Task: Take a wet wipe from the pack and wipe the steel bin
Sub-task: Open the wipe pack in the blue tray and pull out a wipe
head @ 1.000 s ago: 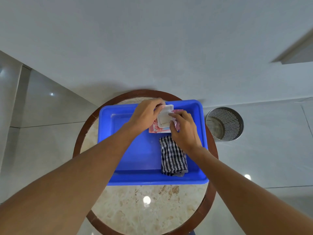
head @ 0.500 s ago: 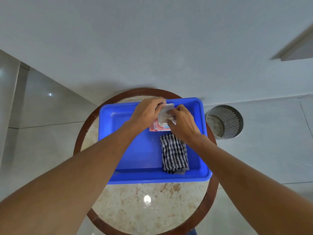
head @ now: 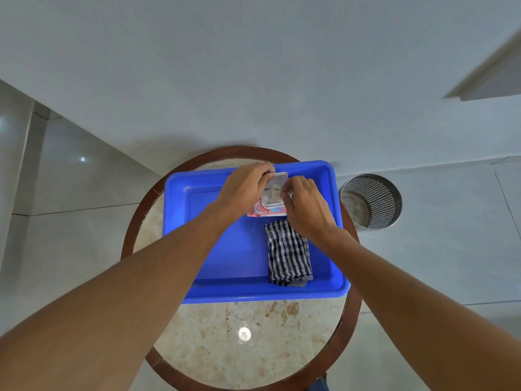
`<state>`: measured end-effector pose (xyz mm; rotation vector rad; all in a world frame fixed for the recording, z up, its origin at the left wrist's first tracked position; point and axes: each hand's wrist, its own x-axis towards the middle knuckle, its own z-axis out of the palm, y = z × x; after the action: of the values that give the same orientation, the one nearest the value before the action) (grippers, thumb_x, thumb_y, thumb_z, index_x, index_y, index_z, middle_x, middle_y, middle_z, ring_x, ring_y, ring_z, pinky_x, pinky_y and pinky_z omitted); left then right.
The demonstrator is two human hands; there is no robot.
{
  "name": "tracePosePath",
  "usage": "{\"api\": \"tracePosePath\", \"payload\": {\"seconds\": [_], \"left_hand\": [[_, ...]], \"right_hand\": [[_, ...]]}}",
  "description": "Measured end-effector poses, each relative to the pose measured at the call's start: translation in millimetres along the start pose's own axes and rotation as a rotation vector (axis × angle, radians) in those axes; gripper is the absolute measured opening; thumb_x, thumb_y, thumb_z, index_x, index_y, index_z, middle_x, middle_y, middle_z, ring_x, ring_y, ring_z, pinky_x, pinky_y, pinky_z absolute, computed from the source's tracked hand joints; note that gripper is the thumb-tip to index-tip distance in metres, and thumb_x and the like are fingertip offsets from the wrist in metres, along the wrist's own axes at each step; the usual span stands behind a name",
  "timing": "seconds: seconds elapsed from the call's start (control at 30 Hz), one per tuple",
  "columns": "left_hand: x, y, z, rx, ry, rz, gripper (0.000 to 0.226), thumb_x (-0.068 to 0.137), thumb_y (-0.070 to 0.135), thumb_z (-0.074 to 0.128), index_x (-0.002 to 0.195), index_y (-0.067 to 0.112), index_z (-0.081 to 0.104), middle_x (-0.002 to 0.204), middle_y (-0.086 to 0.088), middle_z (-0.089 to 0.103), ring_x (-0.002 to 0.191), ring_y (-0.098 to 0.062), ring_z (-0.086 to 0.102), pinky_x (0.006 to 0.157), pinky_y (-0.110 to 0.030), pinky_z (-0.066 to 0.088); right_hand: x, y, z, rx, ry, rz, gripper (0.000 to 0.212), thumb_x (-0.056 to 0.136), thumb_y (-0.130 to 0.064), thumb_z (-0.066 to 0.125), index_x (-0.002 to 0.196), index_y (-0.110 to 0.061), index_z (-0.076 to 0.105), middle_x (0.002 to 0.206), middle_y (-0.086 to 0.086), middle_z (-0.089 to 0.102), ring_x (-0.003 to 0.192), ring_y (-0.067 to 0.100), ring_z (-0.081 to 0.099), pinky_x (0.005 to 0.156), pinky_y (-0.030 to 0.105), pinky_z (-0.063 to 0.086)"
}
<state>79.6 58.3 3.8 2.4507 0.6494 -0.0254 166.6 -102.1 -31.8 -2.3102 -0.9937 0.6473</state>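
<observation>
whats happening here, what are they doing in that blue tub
A person is getting a wet wipe out of the pink wipe pack, which lies in the blue tub on a round table. The left hand steadies the pack with its flip lid open, while the right hand pinches at the wipe in the opening. A checked cloth lies beside the pack. The steel bin stands on the floor, not yet wiped.
</observation>
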Motion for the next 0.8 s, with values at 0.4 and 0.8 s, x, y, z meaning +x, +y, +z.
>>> {"api": "tracePosePath", "payload": {"seconds": [0.4, 0.8], "left_hand": [[-29, 2, 15, 0.085, -0.089, 0.056, 0.027, 0.109, 0.019, 0.063, 0.126, 0.005, 0.078, 0.13, -0.014, 0.076, 0.117, -0.035, 0.072, 0.095, -0.049, 0.058], [-52, 2, 46, 0.295, -0.067, 0.049, 0.032, 0.108, 0.006, 0.058, 0.136, 0.003, 0.074, 0.16, -0.015, 0.059, 0.142, -0.037, 0.06, 0.11, -0.048, 0.054]], "right_hand": [[-39, 22, -23, 0.43, 0.238, 0.247, 0.036, 0.102, -0.022, 0.071, 0.136, -0.015, 0.06, 0.121, 0.001, 0.071, 0.098, 0.012, 0.071, 0.082, 0.026, 0.059], [-50, 22, -20, 0.804, 0.193, 0.422, 0.022, 0.094, -0.031, 0.086, 0.112, -0.021, 0.08, 0.107, 0.002, 0.084, 0.092, 0.022, 0.081, 0.084, 0.032, 0.065]]}}
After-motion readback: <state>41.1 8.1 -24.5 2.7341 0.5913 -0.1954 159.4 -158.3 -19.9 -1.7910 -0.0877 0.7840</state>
